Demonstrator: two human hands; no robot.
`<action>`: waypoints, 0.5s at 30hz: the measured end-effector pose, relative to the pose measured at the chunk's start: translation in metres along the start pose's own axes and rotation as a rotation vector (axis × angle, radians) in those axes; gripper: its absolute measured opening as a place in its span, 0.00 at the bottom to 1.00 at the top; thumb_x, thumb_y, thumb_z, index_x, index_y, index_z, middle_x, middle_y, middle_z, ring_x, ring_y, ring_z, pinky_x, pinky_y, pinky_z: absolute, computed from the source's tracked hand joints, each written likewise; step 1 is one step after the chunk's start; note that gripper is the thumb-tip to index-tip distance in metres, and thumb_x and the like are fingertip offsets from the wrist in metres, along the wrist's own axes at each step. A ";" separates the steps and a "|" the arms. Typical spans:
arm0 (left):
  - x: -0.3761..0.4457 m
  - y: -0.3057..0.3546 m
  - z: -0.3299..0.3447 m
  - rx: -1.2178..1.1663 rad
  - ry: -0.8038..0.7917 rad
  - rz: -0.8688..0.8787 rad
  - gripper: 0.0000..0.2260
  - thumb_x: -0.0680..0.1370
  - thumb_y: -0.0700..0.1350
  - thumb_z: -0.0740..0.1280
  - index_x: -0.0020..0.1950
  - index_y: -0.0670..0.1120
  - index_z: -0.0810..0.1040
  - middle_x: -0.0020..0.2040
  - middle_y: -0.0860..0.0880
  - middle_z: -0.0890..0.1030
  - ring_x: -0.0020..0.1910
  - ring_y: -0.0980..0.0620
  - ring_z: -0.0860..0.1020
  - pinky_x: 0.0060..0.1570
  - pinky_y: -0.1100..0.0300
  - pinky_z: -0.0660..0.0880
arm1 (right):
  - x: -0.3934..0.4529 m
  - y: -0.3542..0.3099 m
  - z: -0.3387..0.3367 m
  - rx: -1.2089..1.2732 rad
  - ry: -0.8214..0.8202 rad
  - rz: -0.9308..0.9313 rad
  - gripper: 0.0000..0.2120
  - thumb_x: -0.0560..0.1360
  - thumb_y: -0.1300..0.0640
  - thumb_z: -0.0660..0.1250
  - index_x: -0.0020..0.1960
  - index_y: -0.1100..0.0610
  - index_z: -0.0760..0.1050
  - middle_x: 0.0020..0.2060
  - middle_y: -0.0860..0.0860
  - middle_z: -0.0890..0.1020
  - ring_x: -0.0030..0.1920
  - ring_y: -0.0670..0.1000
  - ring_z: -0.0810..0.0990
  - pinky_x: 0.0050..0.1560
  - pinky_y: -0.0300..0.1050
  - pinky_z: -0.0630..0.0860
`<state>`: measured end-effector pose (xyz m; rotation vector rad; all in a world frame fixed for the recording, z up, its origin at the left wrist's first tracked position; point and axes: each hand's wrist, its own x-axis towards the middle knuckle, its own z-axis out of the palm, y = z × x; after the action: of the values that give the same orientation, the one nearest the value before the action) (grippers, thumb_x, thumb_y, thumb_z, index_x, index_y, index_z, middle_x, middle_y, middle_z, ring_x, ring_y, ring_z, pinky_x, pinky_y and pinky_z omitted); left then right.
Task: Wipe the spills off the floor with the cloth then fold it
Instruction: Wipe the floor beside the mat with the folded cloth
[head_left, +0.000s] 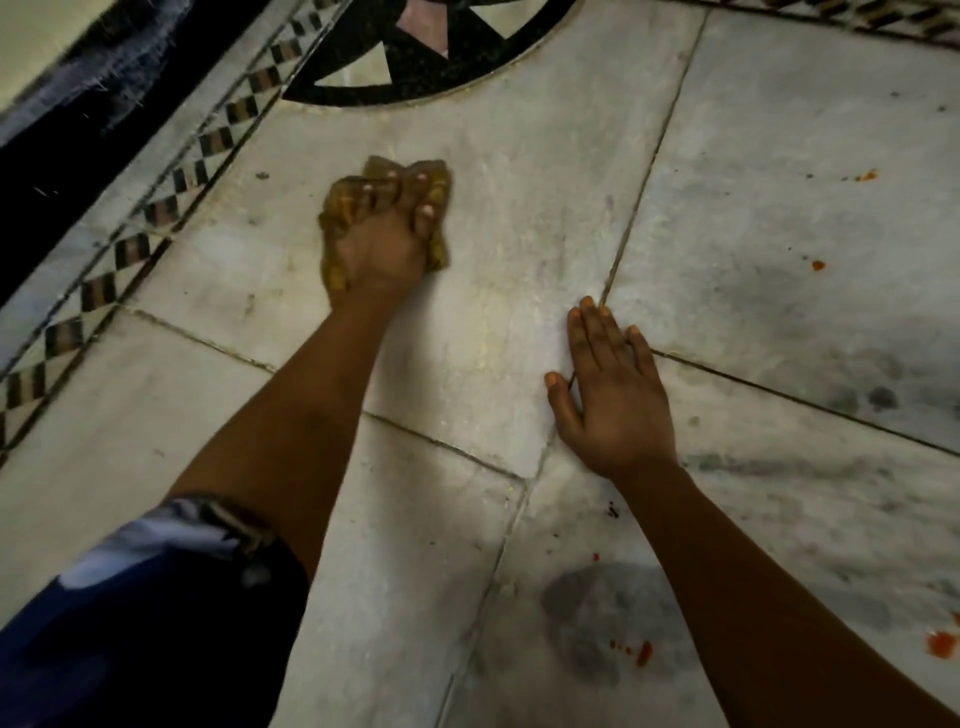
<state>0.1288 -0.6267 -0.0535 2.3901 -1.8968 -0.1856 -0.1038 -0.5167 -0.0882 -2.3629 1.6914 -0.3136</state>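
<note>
A crumpled yellow-brown cloth (435, 179) lies bunched on the pale marble floor (753, 156), up and left of centre. My left hand (387, 234) presses down on the cloth with its fingers curled over it. My right hand (610, 387) rests flat on the floor to the lower right, palm down, fingers together, holding nothing. Red-orange spill spots show at the bottom (644, 652), at the bottom right edge (941, 643), and farther out at the right (818, 265) and upper right (866, 175). A faint yellowish smear (488, 332) runs down the tile between my hands.
A black inlaid circle with triangles (431, 67) sits at the top. A checkered border strip (171, 192) runs diagonally on the left, with a dark band (67, 150) beyond it. My blue-clad knee (135, 623) fills the bottom left. Dark damp patches (592, 613) mark the tiles at right.
</note>
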 end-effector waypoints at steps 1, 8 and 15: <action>-0.011 0.010 0.003 -0.014 0.012 0.054 0.22 0.82 0.54 0.48 0.76 0.55 0.53 0.77 0.48 0.54 0.76 0.49 0.52 0.72 0.50 0.44 | 0.001 0.001 0.000 -0.004 -0.001 -0.006 0.30 0.77 0.46 0.50 0.76 0.59 0.53 0.76 0.54 0.56 0.76 0.50 0.53 0.74 0.45 0.42; -0.114 0.030 0.017 -0.104 0.052 0.128 0.19 0.82 0.53 0.51 0.73 0.56 0.62 0.75 0.52 0.62 0.74 0.50 0.58 0.68 0.55 0.49 | 0.002 0.003 -0.003 -0.034 -0.106 -0.004 0.30 0.80 0.45 0.49 0.76 0.58 0.46 0.77 0.54 0.49 0.76 0.50 0.47 0.73 0.44 0.37; -0.179 0.064 0.000 -0.302 0.027 -0.021 0.17 0.82 0.52 0.53 0.65 0.48 0.74 0.61 0.42 0.78 0.58 0.39 0.75 0.51 0.51 0.69 | 0.007 0.008 -0.061 0.666 -0.393 0.322 0.27 0.81 0.46 0.49 0.76 0.56 0.51 0.77 0.51 0.51 0.76 0.48 0.48 0.73 0.42 0.44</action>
<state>0.0273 -0.4672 -0.0370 2.2003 -1.6924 -0.4080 -0.1271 -0.5285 -0.0317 -1.5317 1.4496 -0.2745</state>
